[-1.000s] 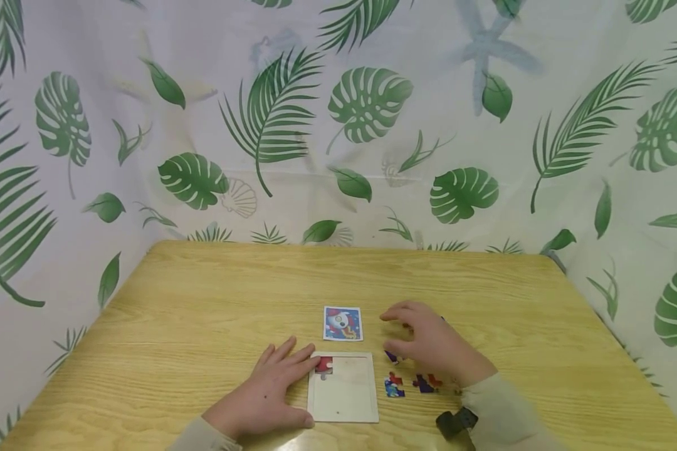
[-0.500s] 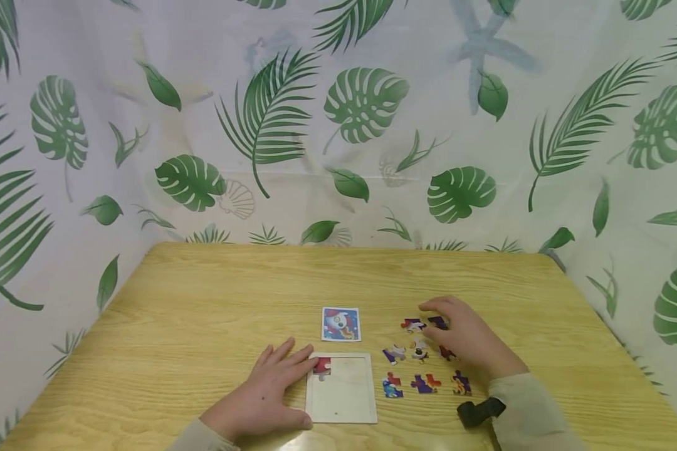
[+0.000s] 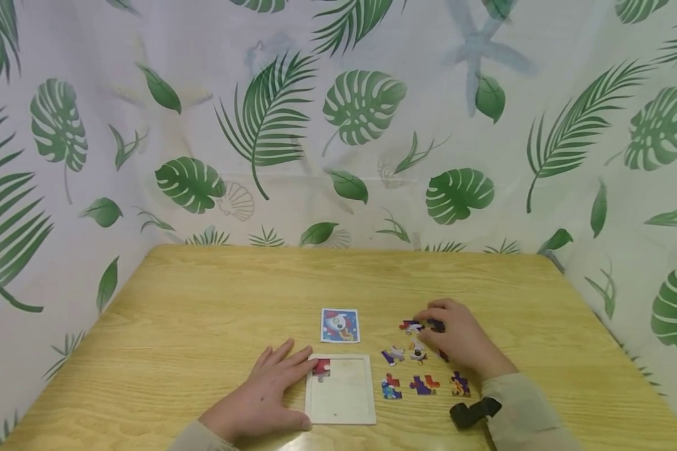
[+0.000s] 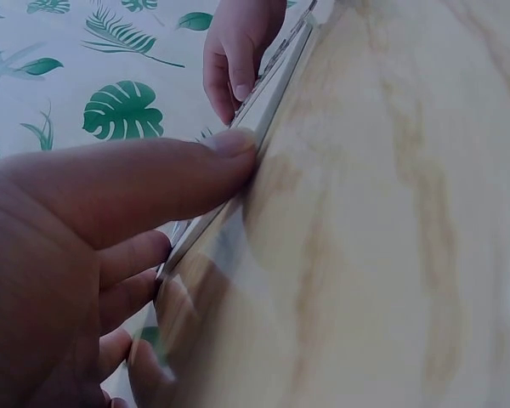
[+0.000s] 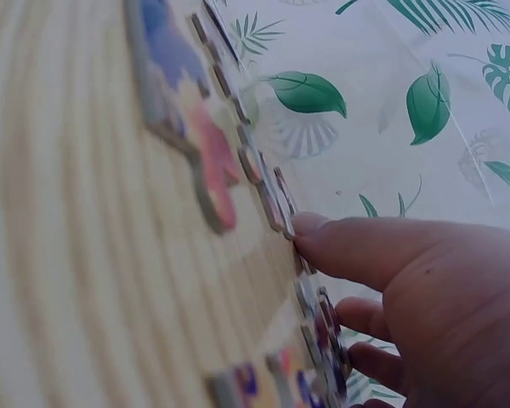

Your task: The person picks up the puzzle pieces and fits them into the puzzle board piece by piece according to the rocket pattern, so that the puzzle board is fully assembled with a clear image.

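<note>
Touching the puzzle frame [image 3: 341, 401], the left hand [image 3: 267, 394] spreads its fingers; the right hand [image 3: 457, 335] bends over puzzle pieces [image 3: 410, 326], its grip unclear.

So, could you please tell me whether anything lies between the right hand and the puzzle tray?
Yes: at least two loose jigsaw pieces lie on the table between the right hand and the puzzle tray.

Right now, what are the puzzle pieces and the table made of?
Puzzle pieces: probably stiff cardboard or thin wood with a printed top; their edges look thick and plain. Table: maybe wood or wood-look sheet, slightly shiny; it shows grain and glare.
</note>
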Available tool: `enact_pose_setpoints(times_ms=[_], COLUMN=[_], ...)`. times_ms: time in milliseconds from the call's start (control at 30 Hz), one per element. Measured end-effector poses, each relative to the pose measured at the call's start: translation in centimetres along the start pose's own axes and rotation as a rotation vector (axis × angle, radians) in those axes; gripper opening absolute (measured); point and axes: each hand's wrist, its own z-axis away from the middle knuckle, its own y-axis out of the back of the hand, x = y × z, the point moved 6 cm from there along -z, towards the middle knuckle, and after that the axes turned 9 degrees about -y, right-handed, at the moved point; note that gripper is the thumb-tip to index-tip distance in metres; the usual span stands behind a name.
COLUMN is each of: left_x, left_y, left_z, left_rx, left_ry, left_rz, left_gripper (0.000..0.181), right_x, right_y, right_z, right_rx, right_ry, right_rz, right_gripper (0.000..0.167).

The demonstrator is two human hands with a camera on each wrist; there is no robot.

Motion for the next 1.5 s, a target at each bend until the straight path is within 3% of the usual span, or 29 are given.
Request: enact_pose_setpoints(times_ms=[200, 633, 1167, 1500], left_x=[-0.1, 0.2, 0.0, 0.0], left_y=[0.0, 0.0, -0.2, -0.1], left_z=[0.1, 0.1, -0.1, 0.0], left_rx=[-0.002, 0.008, -0.001, 0.003], left_ry=[-0.001, -0.003, 0.005, 0.004], left_rz=[0.007, 0.012, 0.008, -0.001], left_gripper=[0.094, 0.093, 0.093, 0.093], right_x=[-0.1, -0.5, -0.3, -3.2], right_y=[-0.2, 0.2, 0.5, 0.2], right_z=[0.1, 0.0, 0.1, 0.6], right_rx=[0.028, 0.071, 0.11, 0.11], right_ry=[-0.029, -0.013, -0.031, 0.026], right_rz=[0.019, 0.104, 0.066, 0.005], right_gripper=[0.027, 0.025, 0.024, 0.017])
